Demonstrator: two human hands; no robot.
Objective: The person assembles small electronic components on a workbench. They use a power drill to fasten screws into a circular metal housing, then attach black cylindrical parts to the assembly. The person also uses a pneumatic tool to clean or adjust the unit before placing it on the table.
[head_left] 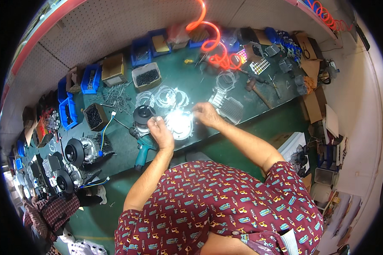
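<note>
Your green desk point(200, 91) stands against a pegboard wall point(127, 25), crowded with blue bins point(90, 78). Glare hides the round metal cover point(179, 123); your left hand point(161, 131) pinches its edge, while your right hand's point(205, 114) grip cannot be told.

Bright overhead light blows out the round metal cover point(179, 123) between the hands into white glare. Fisheye distortion bends the desk point(200, 91) edges, and the corners fall black.

shiny round metal cover point(179, 123), flat on green bench point(191, 87)
</note>
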